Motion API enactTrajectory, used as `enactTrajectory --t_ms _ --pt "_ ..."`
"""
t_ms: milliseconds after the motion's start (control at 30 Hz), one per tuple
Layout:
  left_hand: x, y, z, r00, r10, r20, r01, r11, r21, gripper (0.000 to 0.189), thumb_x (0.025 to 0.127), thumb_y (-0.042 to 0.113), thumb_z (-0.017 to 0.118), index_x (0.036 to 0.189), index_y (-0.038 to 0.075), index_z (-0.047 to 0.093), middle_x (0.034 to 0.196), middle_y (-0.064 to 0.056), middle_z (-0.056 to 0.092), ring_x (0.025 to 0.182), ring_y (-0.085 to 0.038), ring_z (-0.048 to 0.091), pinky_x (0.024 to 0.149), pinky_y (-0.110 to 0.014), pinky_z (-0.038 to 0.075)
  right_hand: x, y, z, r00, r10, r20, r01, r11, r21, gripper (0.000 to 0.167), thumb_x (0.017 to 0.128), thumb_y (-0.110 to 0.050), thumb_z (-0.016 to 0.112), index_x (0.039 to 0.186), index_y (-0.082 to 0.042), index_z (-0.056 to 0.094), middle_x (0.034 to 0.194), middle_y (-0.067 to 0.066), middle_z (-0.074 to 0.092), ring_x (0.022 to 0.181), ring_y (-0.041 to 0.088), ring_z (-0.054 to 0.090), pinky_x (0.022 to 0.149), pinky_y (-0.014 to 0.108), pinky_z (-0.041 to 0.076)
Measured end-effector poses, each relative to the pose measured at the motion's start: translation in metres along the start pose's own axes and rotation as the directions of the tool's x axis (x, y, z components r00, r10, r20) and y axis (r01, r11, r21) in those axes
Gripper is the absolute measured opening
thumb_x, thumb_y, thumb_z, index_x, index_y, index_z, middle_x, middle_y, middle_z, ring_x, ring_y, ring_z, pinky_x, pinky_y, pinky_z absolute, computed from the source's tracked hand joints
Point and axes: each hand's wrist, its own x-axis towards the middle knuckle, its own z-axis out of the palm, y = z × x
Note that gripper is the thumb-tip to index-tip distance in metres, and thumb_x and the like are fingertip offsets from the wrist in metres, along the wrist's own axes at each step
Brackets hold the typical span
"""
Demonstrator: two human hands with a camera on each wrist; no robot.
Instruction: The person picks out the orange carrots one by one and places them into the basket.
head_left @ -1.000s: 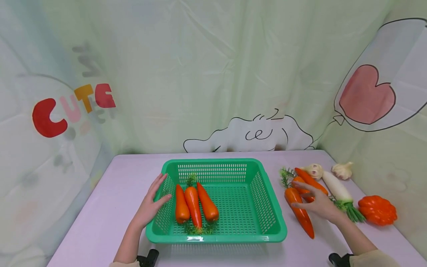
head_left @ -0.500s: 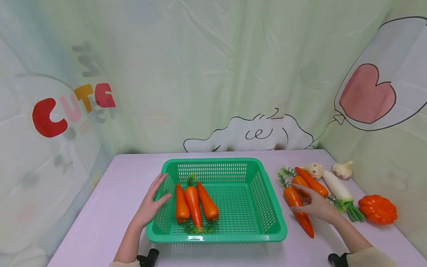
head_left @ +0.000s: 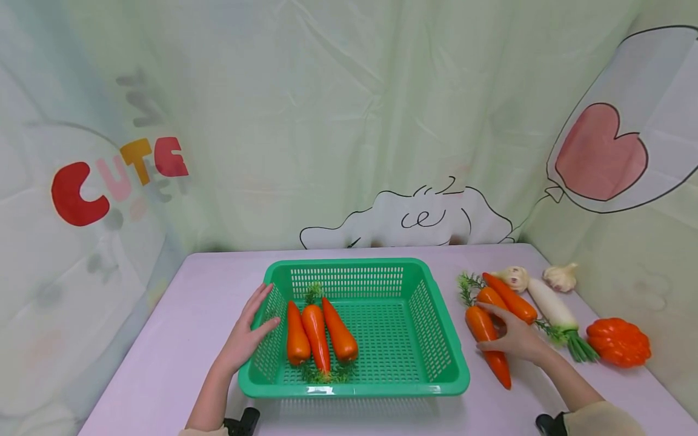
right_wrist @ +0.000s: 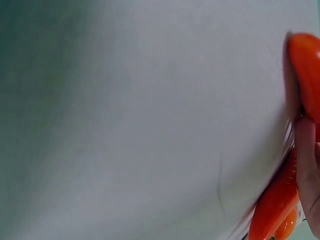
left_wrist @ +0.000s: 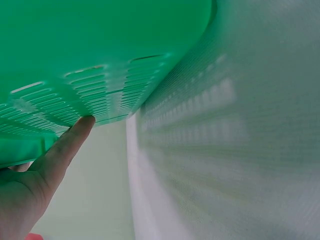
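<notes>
My left hand point(head_left: 243, 340) lies along the left side of a green plastic basket point(head_left: 354, 391), fingers spread and fairly straight. In the left wrist view its thumb touches the slotted wall of the basket point(left_wrist: 100, 35). Three carrots point(head_left: 313, 327) with leafy green ends lie inside, toward the left. To the right of the basket, my right hand point(head_left: 518, 340) grips a carrot point(head_left: 478, 322) between thumb and fingers, its tip pointing toward me. The right wrist view shows the thumb against this orange carrot point(right_wrist: 306, 60) close over the table.
Two more carrots point(head_left: 512, 298) lie just behind the right hand. Beside them are a white radish point(head_left: 552, 304) with green stalks, two garlic bulbs point(head_left: 560, 277) and a ribbed red-orange vegetable point(head_left: 618, 343) near the table's right edge. A printed curtain point(head_left: 349, 121) hangs behind the table.
My right hand has closed its thumb and fingers onto the front carrot, which has shifted slightly. The left hand and basket have stayed in place.
</notes>
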Motion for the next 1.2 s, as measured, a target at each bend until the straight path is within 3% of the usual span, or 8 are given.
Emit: enactTrajectory --t_ms 133,300,400,633,833,933,1200 --pt "-0.004 0.014 0.000 1.000 -0.011 -0.001 0.011 1.000 0.003 0.063 0.089 0.013 0.056 0.144 0.006 0.026 0.151 -0.017 0.009 0.135 -0.041 0.008 0.097 -0.068 0.013 -0.001 -0.002 0.002 1.000 -0.002 -0.014 0.001 1.000 -0.006 0.087 0.068 -0.029 0.080 0.136 -0.001 0.034 0.124 0.031 0.039 0.103 0.043 0.043 0.079 0.053 0.047" --pt "-0.005 0.018 -0.001 1.000 -0.022 -0.001 0.022 1.000 0.006 0.063 0.089 0.012 0.056 0.144 0.006 0.026 0.151 -0.017 0.009 0.135 -0.041 0.007 0.098 -0.067 0.013 -0.001 -0.003 0.002 1.000 0.002 -0.016 -0.002 1.000 -0.015 0.088 0.068 -0.028 0.080 0.137 -0.001 0.033 0.125 0.031 0.037 0.103 0.044 0.042 0.079 0.056 0.045" --pt "-0.005 0.015 -0.001 1.000 -0.012 -0.001 0.012 1.000 0.005 0.063 0.089 0.013 0.056 0.144 0.006 0.026 0.151 -0.018 0.010 0.135 -0.041 0.008 0.097 -0.068 0.013 0.000 -0.003 0.003 1.000 0.018 0.003 -0.018 0.999 0.031 0.087 0.069 -0.027 0.080 0.137 -0.001 0.032 0.127 0.031 0.034 0.106 0.045 0.039 0.081 0.056 0.044" --pt "0.004 -0.016 0.000 1.000 -0.002 -0.003 0.002 1.000 0.009 0.064 0.089 0.020 0.058 0.145 0.018 0.028 0.152 -0.009 0.010 0.137 -0.036 0.007 0.098 -0.068 0.013 0.000 -0.003 0.004 0.999 0.029 0.031 -0.034 0.985 0.171 0.083 0.074 -0.024 0.076 0.139 -0.002 0.029 0.132 0.031 0.033 0.114 0.047 0.035 0.084 0.052 0.045" --pt "0.005 -0.022 0.001 1.000 0.017 -0.003 -0.017 1.000 0.002 0.063 0.089 0.020 0.058 0.144 0.021 0.028 0.152 -0.008 0.010 0.137 -0.036 0.007 0.097 -0.068 0.013 -0.001 -0.009 -0.003 0.993 0.079 0.093 -0.103 0.951 0.290 0.083 0.080 -0.023 0.071 0.143 -0.003 0.021 0.137 0.035 0.023 0.119 0.052 0.028 0.076 0.044 0.052" --pt "0.004 -0.018 0.000 1.000 0.008 -0.001 -0.008 1.000 0.005 0.063 0.089 0.019 0.058 0.144 0.019 0.028 0.152 -0.010 0.010 0.137 -0.037 0.007 0.097 -0.068 0.013 -0.002 -0.013 -0.008 0.990 0.095 0.108 -0.125 0.942 0.312 0.084 0.082 -0.025 0.069 0.144 -0.002 0.018 0.138 0.036 0.020 0.119 0.052 0.027 0.075 0.042 0.052" --pt "-0.005 0.014 -0.001 1.000 -0.014 0.004 0.014 1.000 0.005 0.062 0.089 0.013 0.056 0.144 0.006 0.027 0.151 -0.018 0.009 0.135 -0.041 0.007 0.097 -0.068 0.013 -0.003 -0.023 -0.017 0.994 0.071 0.083 -0.097 0.921 0.376 0.083 0.082 -0.020 0.068 0.145 -0.004 0.016 0.140 0.034 0.016 0.120 0.054 0.023 0.074 0.044 0.052"
